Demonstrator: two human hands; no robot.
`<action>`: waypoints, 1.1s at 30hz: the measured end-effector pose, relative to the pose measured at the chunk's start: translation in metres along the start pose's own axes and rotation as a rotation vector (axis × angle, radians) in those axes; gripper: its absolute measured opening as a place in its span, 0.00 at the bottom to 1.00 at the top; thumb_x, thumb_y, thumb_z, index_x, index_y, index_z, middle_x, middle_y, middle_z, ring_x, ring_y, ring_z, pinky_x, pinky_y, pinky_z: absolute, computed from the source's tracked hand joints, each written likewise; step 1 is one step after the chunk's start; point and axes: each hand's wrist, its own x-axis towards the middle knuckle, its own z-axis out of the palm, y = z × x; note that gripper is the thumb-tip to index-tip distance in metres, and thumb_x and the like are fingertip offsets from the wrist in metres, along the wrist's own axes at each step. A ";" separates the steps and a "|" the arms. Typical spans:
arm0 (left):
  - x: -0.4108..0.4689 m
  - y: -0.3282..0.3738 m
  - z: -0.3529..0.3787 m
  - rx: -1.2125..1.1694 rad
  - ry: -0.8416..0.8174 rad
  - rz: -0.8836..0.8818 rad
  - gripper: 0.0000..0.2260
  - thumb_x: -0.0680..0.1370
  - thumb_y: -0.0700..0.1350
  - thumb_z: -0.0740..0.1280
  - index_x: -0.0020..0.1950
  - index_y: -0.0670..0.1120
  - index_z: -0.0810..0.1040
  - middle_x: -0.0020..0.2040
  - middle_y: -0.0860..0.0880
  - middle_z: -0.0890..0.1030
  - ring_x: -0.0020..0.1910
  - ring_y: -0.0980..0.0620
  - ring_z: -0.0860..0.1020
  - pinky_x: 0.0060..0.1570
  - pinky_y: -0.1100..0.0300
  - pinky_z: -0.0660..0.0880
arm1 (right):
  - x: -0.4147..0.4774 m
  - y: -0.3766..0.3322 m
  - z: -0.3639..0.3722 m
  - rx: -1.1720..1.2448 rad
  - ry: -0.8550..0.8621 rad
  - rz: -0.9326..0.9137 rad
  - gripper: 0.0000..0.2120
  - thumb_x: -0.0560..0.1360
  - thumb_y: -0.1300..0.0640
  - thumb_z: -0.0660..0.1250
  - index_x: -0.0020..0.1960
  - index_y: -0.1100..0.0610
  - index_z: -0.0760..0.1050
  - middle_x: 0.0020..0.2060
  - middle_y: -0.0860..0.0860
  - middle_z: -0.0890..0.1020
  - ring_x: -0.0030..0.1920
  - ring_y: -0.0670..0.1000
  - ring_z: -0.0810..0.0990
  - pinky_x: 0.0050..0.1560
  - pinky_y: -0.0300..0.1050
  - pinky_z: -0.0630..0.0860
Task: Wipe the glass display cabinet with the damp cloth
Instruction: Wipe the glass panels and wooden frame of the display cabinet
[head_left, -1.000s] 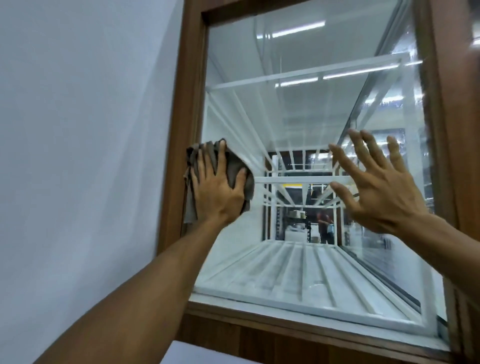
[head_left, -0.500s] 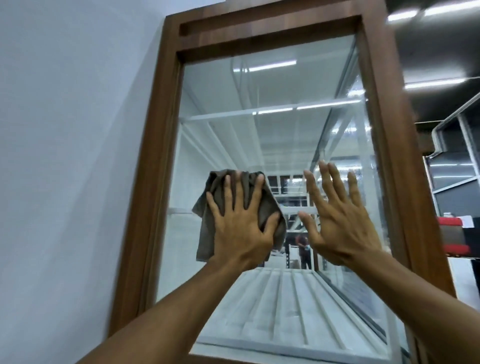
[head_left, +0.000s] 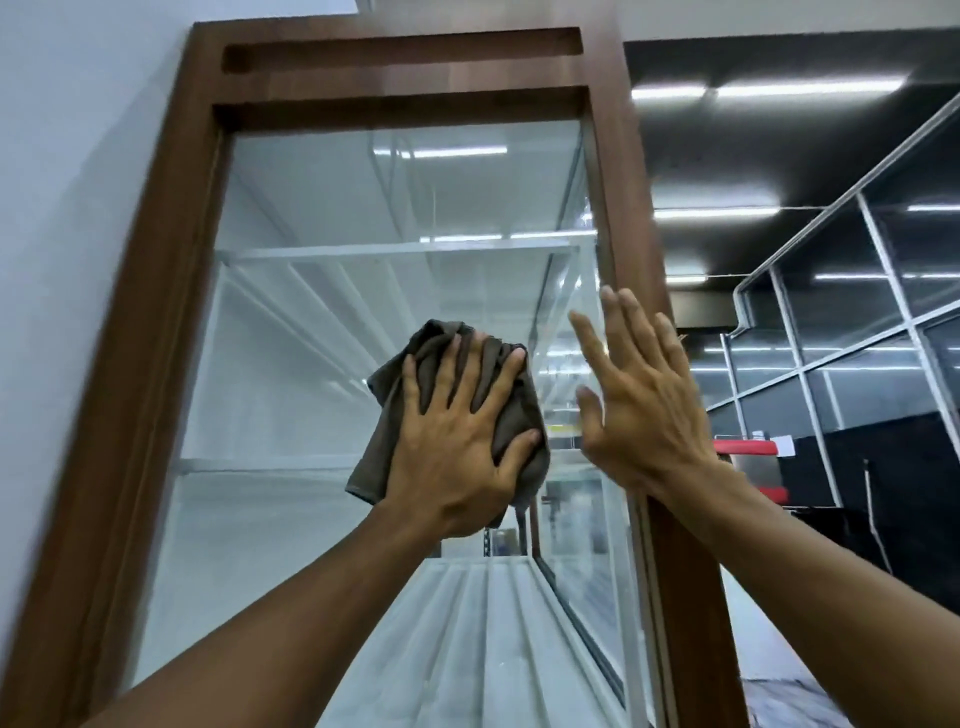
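Subject: glass display cabinet (head_left: 156, 322), dark wood frame, standing against a pale wall (head_left: 62, 208) on its left side. The front glass pane (head_left: 311, 374) fills the frame from just under the top rail down past the lower edge of the view. Inside, an upper white shelf (head_left: 405, 250) and a lower white shelf (head_left: 260, 465) span the width, with a ribbed white floor panel (head_left: 467, 623) below. The cloth (head_left: 436, 338), grey-brown and bunched, lies against the pane right of its centre, between the two shelf levels; a loose flap hangs at its lower left. The left hand (head_left: 457, 447) lies flat on the cloth, fingers spread and straight, thumb laid along the cloth's right side, pressing it to the glass rather than gripping it. The right hand (head_left: 644, 410) is raised just beside it, fingers extended and close together, holding nothing, positioned at the pane's right edge over the right frame post; contact with the glass cannot be confirmed. Right of the cabinet: a dark ceiling with strip lights (head_left: 727, 93), a metal-framed glass partition (head_left: 831, 338), and a red object (head_left: 743, 447) low down, too indistinct to identify.
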 end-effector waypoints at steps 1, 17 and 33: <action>0.015 0.006 0.001 -0.009 0.005 0.007 0.33 0.83 0.66 0.48 0.85 0.58 0.43 0.86 0.48 0.41 0.84 0.49 0.37 0.80 0.35 0.36 | 0.011 0.017 -0.005 0.000 0.025 0.072 0.37 0.78 0.46 0.52 0.85 0.55 0.49 0.84 0.58 0.47 0.84 0.56 0.42 0.83 0.60 0.41; 0.274 0.021 -0.015 -0.160 0.060 -0.037 0.31 0.83 0.56 0.49 0.86 0.53 0.46 0.86 0.46 0.46 0.85 0.49 0.41 0.82 0.39 0.40 | 0.196 0.145 -0.020 0.231 0.006 -0.180 0.31 0.83 0.49 0.55 0.83 0.59 0.56 0.83 0.57 0.55 0.84 0.56 0.51 0.81 0.67 0.54; 0.356 0.077 -0.041 -0.380 -0.027 -0.139 0.33 0.83 0.53 0.56 0.86 0.53 0.46 0.86 0.45 0.47 0.85 0.45 0.45 0.81 0.38 0.44 | 0.262 0.173 -0.034 0.765 -0.200 0.091 0.29 0.83 0.59 0.56 0.83 0.62 0.56 0.83 0.56 0.59 0.84 0.53 0.56 0.80 0.64 0.60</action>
